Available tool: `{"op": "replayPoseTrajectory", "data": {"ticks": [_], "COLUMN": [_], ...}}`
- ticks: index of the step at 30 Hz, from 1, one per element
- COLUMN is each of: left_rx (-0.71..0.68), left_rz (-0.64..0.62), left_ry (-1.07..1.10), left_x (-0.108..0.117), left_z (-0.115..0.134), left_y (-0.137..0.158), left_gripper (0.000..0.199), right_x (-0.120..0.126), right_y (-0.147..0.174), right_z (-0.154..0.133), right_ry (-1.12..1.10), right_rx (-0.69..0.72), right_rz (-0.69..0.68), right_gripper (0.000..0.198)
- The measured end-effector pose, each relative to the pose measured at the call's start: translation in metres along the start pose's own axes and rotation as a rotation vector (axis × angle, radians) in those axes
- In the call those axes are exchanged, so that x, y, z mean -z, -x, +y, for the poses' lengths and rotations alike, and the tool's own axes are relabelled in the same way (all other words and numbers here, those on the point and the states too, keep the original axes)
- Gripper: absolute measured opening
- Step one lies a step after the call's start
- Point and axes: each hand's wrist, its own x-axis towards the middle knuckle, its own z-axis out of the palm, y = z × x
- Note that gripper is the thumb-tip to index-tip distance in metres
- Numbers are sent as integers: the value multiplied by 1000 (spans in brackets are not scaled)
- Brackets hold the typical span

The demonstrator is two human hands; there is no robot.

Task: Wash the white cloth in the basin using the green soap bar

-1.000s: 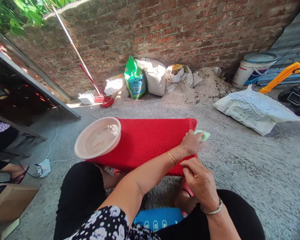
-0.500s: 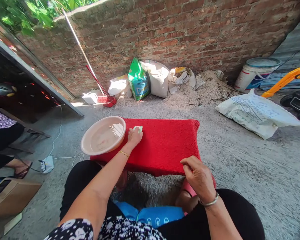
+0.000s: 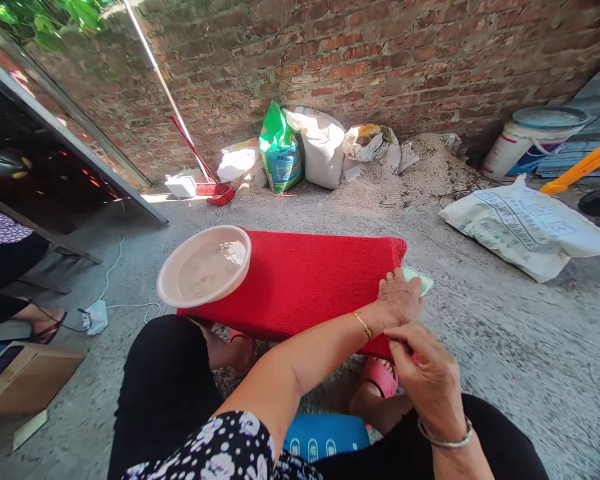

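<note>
A red textured cloth (image 3: pixel 310 280) lies over a low bench in front of my knees and hangs down its front side. My left hand (image 3: pixel 401 297) reaches across to the cloth's right end. It is closed on a pale green, flat, rimmed object (image 3: pixel 419 280) that juts past the bench's right edge; its underside is hidden. My right hand (image 3: pixel 425 367) is near the front right corner, just below the left wrist, with thumb and fingers closed on the cloth's edge. On the bench's left end stands a pale pink basin (image 3: pixel 166 283) of water.
Under the bench lies a blue packet (image 3: pixel 325 433) between my feet. A white sack (image 3: pixel 525 223) lies on the concrete at right, near a paint bucket (image 3: pixel 535 143). Filled bags and a red dustpan (image 3: pixel 221 195) stand along the brick wall. At left are a power strip (image 3: pixel 96 317) and a seated person's leg.
My left hand has slid the green object from beside the basin across the cloth to the right end. My right hand has shifted slightly right and down. The view has tilted a little downward.
</note>
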Motion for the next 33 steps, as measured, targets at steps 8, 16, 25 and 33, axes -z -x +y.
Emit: {"op": "replayPoseTrajectory", "data": {"ticks": [8, 16, 25, 33], "left_rx": [4, 543, 607, 224], "left_rz": [-39, 261, 235, 96], "left_ry": [237, -6, -172, -65], "left_x": [23, 85, 77, 26], "left_z": [-35, -218, -211, -78], "left_y": [10, 99, 115, 61], "left_gripper": [50, 42, 44, 43], "right_x": [-5, -15, -18, -8], "right_y": [-1, -4, 1, 3], "right_z": [-2, -5, 3, 1], "right_ry": [20, 3, 28, 40], "right_rx": [-8, -1, -62, -48], "right_rz": [-16, -31, -43, -31], "right_gripper": [18, 17, 17, 17]}}
